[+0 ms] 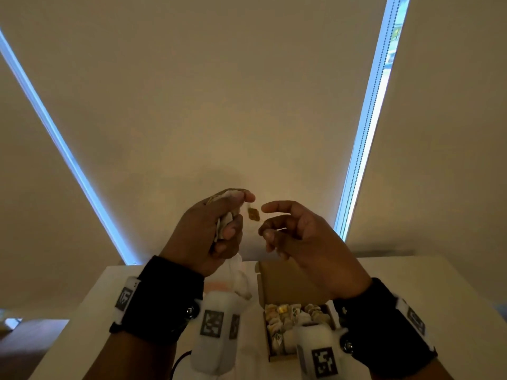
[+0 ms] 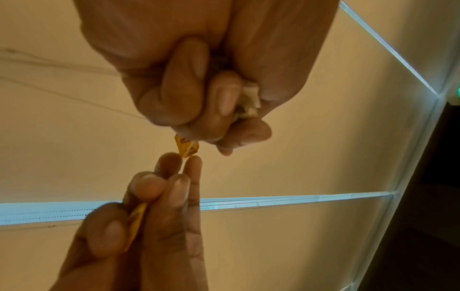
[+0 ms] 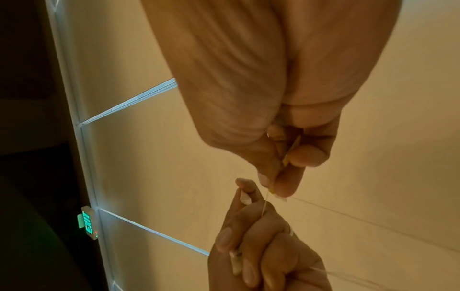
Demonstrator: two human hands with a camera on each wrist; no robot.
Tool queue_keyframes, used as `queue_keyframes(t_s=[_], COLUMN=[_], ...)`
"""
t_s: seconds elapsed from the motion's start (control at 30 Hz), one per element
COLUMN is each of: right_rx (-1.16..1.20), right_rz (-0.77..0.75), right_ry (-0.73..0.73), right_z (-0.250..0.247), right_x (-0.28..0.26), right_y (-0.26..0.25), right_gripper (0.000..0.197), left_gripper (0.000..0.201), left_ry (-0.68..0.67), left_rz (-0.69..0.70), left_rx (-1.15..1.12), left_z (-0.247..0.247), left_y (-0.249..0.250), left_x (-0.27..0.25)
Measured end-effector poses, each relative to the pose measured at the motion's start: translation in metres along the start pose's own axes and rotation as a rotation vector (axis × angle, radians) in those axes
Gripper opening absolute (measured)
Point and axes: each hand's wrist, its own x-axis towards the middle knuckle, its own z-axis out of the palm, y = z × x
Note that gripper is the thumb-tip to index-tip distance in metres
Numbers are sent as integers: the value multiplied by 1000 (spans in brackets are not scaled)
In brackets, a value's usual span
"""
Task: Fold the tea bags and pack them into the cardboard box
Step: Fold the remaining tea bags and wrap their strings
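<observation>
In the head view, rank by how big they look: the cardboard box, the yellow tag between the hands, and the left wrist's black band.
1. Cardboard box
2. Black band, though nearer the camera, so unsure against the box
3. Yellow tag, clearly smallest

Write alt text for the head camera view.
Two raised hands work on a tea bag: the left hand grips the white tea bag, its yellow tag dangling between the hands, while the right hand reaches toward it. Below, an open cardboard box of folded tea bags sits on a white table.
</observation>
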Motion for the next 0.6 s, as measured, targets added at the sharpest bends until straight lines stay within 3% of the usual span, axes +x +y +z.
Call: queue_keyframes(t_s=[0.17, 0.23, 0.33, 0.47, 0.6], right_rx=[33, -37, -214, -291, -174], right_rz=[9, -24, -92, -181, -228], right_ry=[14, 50, 104, 203, 252], right_z=[-1, 3, 8, 9, 3], right_x=[5, 9, 16, 22, 23], right_y=[4, 3, -1, 2, 3], right_gripper=[34, 21, 41, 17, 17], left_gripper=[25, 25, 25, 25, 26], left_ry=[42, 23, -7, -13, 39], left_rz=[14, 11, 7, 7, -9], left_rx=[9, 16, 35, 40, 11], left_z=[-6, -6, -4, -5, -10], left_y=[4, 4, 6, 11, 14], left_x=[0, 0, 1, 2, 3])
